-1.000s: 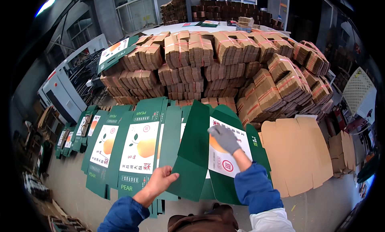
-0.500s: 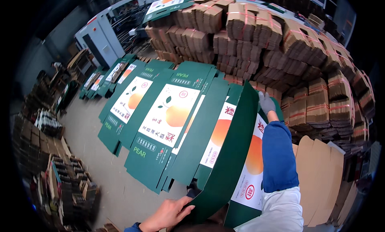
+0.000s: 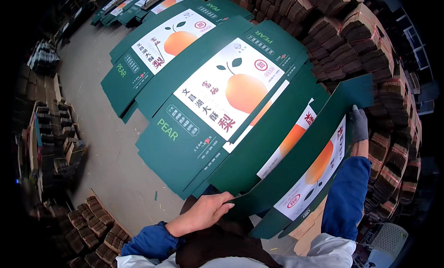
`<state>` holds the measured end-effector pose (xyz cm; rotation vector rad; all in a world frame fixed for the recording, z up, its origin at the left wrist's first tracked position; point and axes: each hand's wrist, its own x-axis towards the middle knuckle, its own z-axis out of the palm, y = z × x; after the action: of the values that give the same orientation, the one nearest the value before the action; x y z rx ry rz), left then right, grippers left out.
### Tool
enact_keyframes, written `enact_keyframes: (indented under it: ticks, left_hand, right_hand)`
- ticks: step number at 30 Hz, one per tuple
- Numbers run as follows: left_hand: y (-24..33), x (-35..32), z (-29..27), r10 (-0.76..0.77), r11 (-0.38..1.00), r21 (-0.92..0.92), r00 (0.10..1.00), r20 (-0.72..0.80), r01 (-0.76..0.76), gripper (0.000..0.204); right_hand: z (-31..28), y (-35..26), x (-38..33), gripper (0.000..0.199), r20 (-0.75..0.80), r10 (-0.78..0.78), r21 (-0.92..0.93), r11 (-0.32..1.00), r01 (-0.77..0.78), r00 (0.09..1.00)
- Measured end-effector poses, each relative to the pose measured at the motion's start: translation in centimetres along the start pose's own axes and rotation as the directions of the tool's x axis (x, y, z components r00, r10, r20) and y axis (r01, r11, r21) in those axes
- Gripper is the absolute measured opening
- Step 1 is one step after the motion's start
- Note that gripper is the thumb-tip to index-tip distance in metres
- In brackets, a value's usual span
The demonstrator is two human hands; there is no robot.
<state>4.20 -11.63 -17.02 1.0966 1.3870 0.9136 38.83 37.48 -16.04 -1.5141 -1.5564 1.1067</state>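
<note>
A green carton blank (image 3: pixel 319 161), printed with an orange pear on white, is held between my two hands, with one long panel folded up along a crease. My bare left hand (image 3: pixel 201 217) pinches its near left corner, thumb on top. At its far right edge my right hand (image 3: pixel 359 124), in a grey glove, grips the board; its fingertips are partly hidden. Just left of it lies a stack of matching green blanks (image 3: pixel 222 96), with pear pictures facing up. Another blank (image 3: pixel 134 69) lies further left, overlapping the stack.
Bundled brown cardboard pieces (image 3: pixel 370 41) are piled high along the right and back. More brown bundles (image 3: pixel 95 231) lie at lower left beside the grey floor (image 3: pixel 92 143). A pale perforated plastic chair or crate (image 3: pixel 388 242) is at lower right.
The view has shifted right and down toward the stack. The held blank has swung right and tilted lower, with my right hand still on its far edge and my left on the near corner.
</note>
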Motion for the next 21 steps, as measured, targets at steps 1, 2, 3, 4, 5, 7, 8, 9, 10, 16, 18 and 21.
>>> enact_keyframes:
  ticks: [1,2,3,4,5,7,8,9,10,16,18,21]
  left_hand:
    - [-0.9,0.6,-0.4,-0.018,1.0,-0.015,0.999,-0.038,0.017,0.014]
    - [-1.1,1.5,-1.0,-0.147,0.988,0.038,0.988,-0.044,0.149,0.017]
    - [-2.2,2.0,-1.2,-0.155,0.987,0.014,0.982,-0.11,0.158,0.019]
    - [-3.6,2.7,-1.0,-0.166,0.986,-0.01,0.971,-0.174,0.166,0.021]
    - [-4.9,3.7,-1.0,-0.171,0.985,-0.035,0.957,-0.234,0.168,0.023]
    - [-7.0,5.7,-1.1,-0.135,0.99,-0.009,0.961,-0.241,0.137,0.036]
    - [-7.6,6.2,-1.2,-0.094,0.993,0.039,0.952,-0.291,0.11,0.039]
    - [-8.3,6.6,-1.1,-0.056,0.992,0.089,0.939,-0.339,0.091,0.042]
    - [-8.9,6.7,-1.3,-0.076,0.979,0.159,0.948,-0.308,0.13,0.05]
    - [-11.5,8.8,-1.7,0.015,0.955,0.279,0.926,-0.378,0.098,0.053]
    - [-12.3,9.4,-1.4,0.03,0.946,0.312,0.932,-0.362,0.09,0.052]
    - [-12.7,10.2,-1.1,0.059,0.921,0.38,0.928,-0.368,0.092,0.053]
  right_hand:
    - [0.4,-0.2,0.9,0.028,-0.043,-0.123,-0.075,0.99,0.12,0.991]
    - [1.0,-0.7,1.2,0.029,-0.074,-0.15,-0.19,0.973,0.134,0.986]
    - [2.4,-1.3,1.6,0.03,-0.09,-0.188,-0.299,0.942,0.154,0.978]
    - [4.1,-1.3,2.0,0.033,-0.111,-0.222,-0.36,0.917,0.169,0.969]
    - [4.8,-0.9,3.0,0.034,-0.13,-0.265,-0.412,0.891,0.191,0.955]
    - [5.7,0.0,4.9,0.036,-0.159,-0.352,-0.519,0.825,0.226,0.922]
    - [7.1,0.7,6.1,0.04,-0.173,-0.345,-0.556,0.808,0.198,0.923]
    - [9.0,1.1,6.5,0.04,-0.175,-0.345,-0.58,0.793,0.186,0.922]
    - [10.9,1.6,6.7,0.041,-0.178,-0.345,-0.605,0.777,0.174,0.921]
    - [15.7,5.5,9.3,0.044,-0.158,-0.323,-0.56,0.807,0.185,0.933]
    - [16.0,6.4,9.9,0.043,-0.144,-0.314,-0.524,0.829,0.197,0.938]
    - [15.7,7.7,11.6,0.042,-0.133,-0.267,-0.476,0.862,0.175,0.954]
